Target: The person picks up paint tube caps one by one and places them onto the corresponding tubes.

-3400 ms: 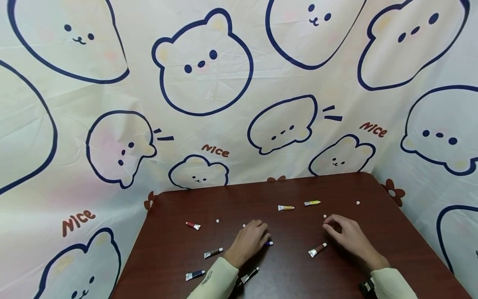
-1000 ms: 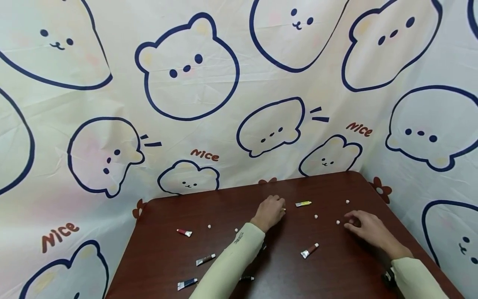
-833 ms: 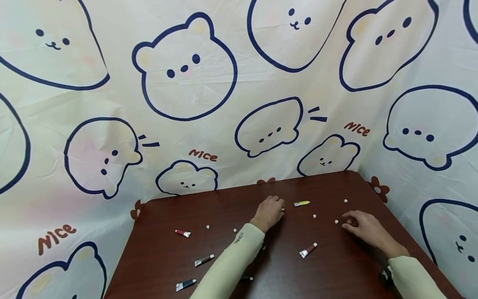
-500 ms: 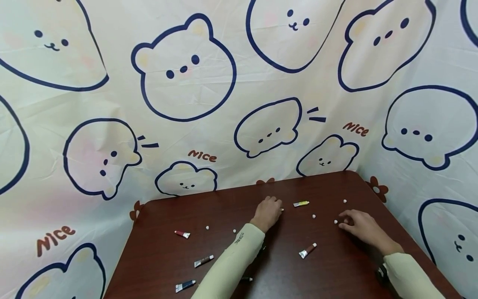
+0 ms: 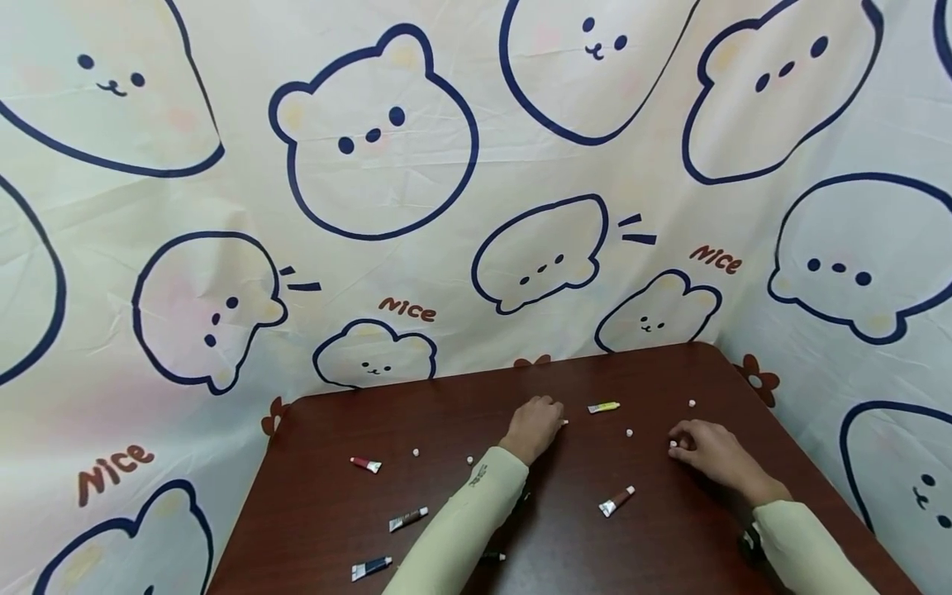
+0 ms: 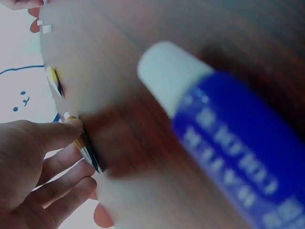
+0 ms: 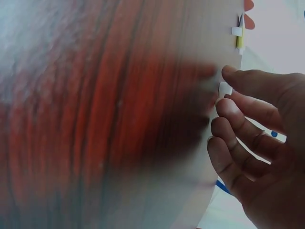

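Near the far edge, my left hand (image 5: 534, 429) pinches an ochre paint tube (image 6: 82, 140) between thumb and fingers; its white tip shows past the hand in the head view. On the right side, my right hand (image 5: 710, 453) has thumb and index finger round a small white cap (image 7: 225, 88). A blue paint tube (image 6: 238, 148) with a white cap looms close in the left wrist view; the left sleeve mostly hides it in the head view. Just right of the left hand lies a yellow tube (image 5: 604, 407). A brown tube (image 5: 617, 502) lies between the forearms.
On the dark brown table (image 5: 565, 529) lie a red tube (image 5: 366, 465), a dark brown tube (image 5: 408, 519), a navy tube (image 5: 371, 568) and a partly covered black tube (image 5: 494, 557). Several loose white caps (image 5: 629, 433) are scattered about. A bear-print cloth (image 5: 446, 273) stands behind.
My left hand has moved from the blue tube to the ochre tube farther back. My right hand has shifted right, and lately its fingers have closed in on the white cap.
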The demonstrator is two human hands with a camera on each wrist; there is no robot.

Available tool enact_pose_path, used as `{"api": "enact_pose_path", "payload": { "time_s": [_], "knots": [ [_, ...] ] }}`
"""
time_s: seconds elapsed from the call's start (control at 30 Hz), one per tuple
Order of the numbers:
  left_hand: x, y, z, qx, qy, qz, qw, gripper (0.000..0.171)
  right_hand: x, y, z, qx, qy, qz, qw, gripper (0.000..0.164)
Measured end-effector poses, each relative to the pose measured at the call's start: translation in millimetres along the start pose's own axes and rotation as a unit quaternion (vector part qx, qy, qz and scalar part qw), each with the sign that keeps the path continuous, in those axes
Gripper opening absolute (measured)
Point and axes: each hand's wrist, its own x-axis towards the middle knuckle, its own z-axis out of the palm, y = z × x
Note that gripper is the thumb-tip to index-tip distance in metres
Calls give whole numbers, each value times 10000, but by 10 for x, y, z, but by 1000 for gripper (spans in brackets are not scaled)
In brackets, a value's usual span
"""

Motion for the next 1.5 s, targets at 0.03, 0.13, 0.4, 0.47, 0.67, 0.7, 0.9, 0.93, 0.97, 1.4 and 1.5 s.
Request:
{"api": "enact_pose_path", "payload": {
  "time_s": [0.03, 0.13, 0.4, 0.47, 0.67, 0.7, 0.9, 0.93, 0.97, 1.4, 1.5],
  "knots": [
    [-8, -10, -1, -23, 25, 27, 10000, 19, 8, -2, 7, -23, 10, -29, 10000, 21],
    [-28, -37, -17, -57, 72, 68, 9999, 18, 30, -12, 20, -101, 49, -46, 9999, 17],
    [-102, -65, -113, -40, 38, 37, 10000, 18, 11, -55, 19, -93, 53, -21, 9999, 6],
    [-131, -76, -122, -4, 90, 73, 9999, 18, 7, -68, 22, -78, 75, -17, 9999, 5],
    [-221, -91, -169, 6, 175, 224, 9996, 18, -13, -110, 22, -71, 186, -30, 9998, 5],
    [-239, -93, -177, -16, 189, 248, 9995, 19, -16, -118, 23, -72, 200, -34, 9998, 5],
    [-342, -102, -245, -63, 314, 391, 9987, 16, -36, -159, 21, -35, 294, -155, 9994, 6],
    [-359, -102, -259, -70, 327, 414, 9986, 15, -40, -164, 21, -32, 312, -182, 9993, 6],
    [-375, -102, -272, -63, 346, 433, 9984, 15, -43, -169, 20, -20, 334, -188, 9993, 7],
    [-582, -122, -397, -71, 635, 588, 9962, 12, -67, -371, 1, 250, 293, -334, 9987, 6],
    [-625, -113, -436, -41, 616, 604, 9963, 13, -68, -425, 22, 282, 327, -332, 9985, 8]
  ]
}}
